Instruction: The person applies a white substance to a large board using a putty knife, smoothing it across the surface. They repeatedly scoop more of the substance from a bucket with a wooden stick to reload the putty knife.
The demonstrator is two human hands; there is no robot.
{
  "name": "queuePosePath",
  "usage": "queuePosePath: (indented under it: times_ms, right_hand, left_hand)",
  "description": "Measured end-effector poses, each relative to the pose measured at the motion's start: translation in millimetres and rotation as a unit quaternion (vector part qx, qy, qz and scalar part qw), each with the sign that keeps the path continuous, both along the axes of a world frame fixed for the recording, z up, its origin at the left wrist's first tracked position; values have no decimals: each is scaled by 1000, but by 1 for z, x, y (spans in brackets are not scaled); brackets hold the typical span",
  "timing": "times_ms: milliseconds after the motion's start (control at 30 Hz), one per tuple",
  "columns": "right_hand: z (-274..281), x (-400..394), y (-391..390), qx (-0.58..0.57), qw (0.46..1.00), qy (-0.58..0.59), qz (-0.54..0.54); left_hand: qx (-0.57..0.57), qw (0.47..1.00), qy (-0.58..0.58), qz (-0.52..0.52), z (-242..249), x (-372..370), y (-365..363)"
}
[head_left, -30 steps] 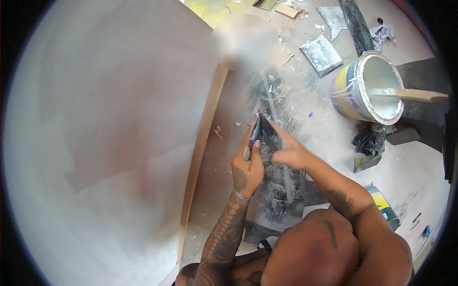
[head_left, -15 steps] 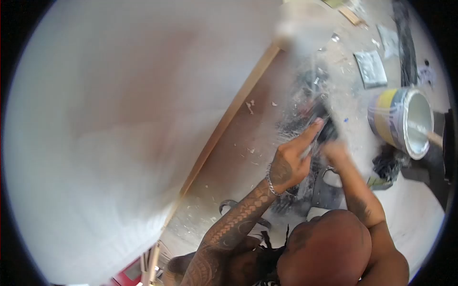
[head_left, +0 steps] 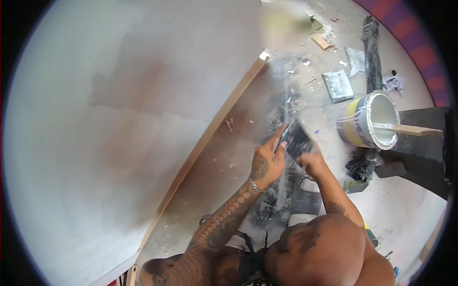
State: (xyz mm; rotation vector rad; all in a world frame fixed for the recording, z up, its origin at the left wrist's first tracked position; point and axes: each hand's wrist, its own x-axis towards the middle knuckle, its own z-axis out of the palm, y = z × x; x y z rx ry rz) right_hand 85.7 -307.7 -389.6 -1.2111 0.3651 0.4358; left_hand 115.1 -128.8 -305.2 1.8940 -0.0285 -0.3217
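Observation:
A dark, flat sheet that looks like sandpaper (head_left: 299,139), streaked with white dust, is held up between my two hands above the floor. My left hand (head_left: 268,163), with a chain bracelet at the wrist, pinches its left side between thumb and fingers. At the lower right edge my right hand (head_left: 312,161) is closed on it, the fingers partly smeared by motion. To the left of my hands stands a large white panel (head_left: 119,157) with a wooden edge strip (head_left: 217,117).
A paint-streaked bucket (head_left: 353,124) with a wooden stick (head_left: 415,129) in it stands at the right. Behind it lie a silvery packet (head_left: 338,86), a wood scrap (head_left: 321,41) and a long black wrapped roll (head_left: 372,52). Dust and scraps litter the floor.
The view has shifted, so the bucket and floor items appear farther left. The dark sheet, blurred before, now shows its broad face. Both hands still hold it.

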Motion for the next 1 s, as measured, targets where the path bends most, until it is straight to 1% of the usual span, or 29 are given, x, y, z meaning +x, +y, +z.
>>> queuePosePath:
  times_ms: [33,67,100,133,167,200,267,300,400,433,500,567,600,633,667,700,733,800,867,933,1000]
  right_hand:
    - [6,8,-5,78,993,6,-92]
    - [12,17,-11,155,971,2,-181]
    - [-36,-6,-32,-95,972,-216,-9]
    - [-3,-11,-18,-87,981,-173,5]
    - [33,-15,-3,-79,988,-129,20]
    - [69,-20,12,-72,993,-86,34]
    - [65,-7,-21,-119,988,1,97]
    - [55,-2,-33,-11,1000,16,15]
    - [34,7,-25,-11,998,-55,-34]
    - [35,-4,3,-78,992,-101,8]
    - [44,-1,25,-151,981,-84,93]
    - [64,42,22,-166,969,39,176]
    - [57,58,27,-187,974,-53,118]
    - [42,72,37,-204,967,-141,57]
    - [30,85,49,-217,951,-221,-11]
    - [25,106,59,-257,924,-277,-49]
    - [29,132,71,-298,892,-329,-87]
    - [51,171,95,-241,896,-339,-155]
    - [73,214,111,-278,861,-366,-220]
    - [100,241,120,-308,887,-260,-225]
    - [107,262,125,-251,934,-90,-239]
  left_hand:
    - [-5,997,-66,-26,9,1,-4]
    - [-9,996,-74,-56,12,-2,-9]
    - [-12,993,-83,-87,14,-5,-14]
    - [-14,988,-98,-116,15,-5,-19]
    - [15,987,-162,-10,9,-10,-26]
    - [-9,994,-109,-12,5,-8,-23]
    - [-58,998,-8,-14,-1,-1,-16]
    - [-36,999,-18,-10,2,-1,-14]
    - [-60,997,-10,-50,20,-3,-10]
    - [-21,1000,-12,-20,18,-2,-8]
    - [63,997,-19,29,11,3,1]
    - [95,991,-26,94,-4,12,23]
    - [113,986,-32,122,-1,14,33]
    - [132,980,-36,148,-1,16,43]
    - [121,977,-55,167,-11,17,55]
    - [112,975,-72,180,-30,18,69]
    - [102,972,-89,192,-35,20,75]
    - [69,967,-107,219,-36,16,77]
    - [32,965,-103,239,-25,11,71]
    - [-3,965,-75,251,-16,6,61]
    - [30,964,-94,247,-18,2,55]
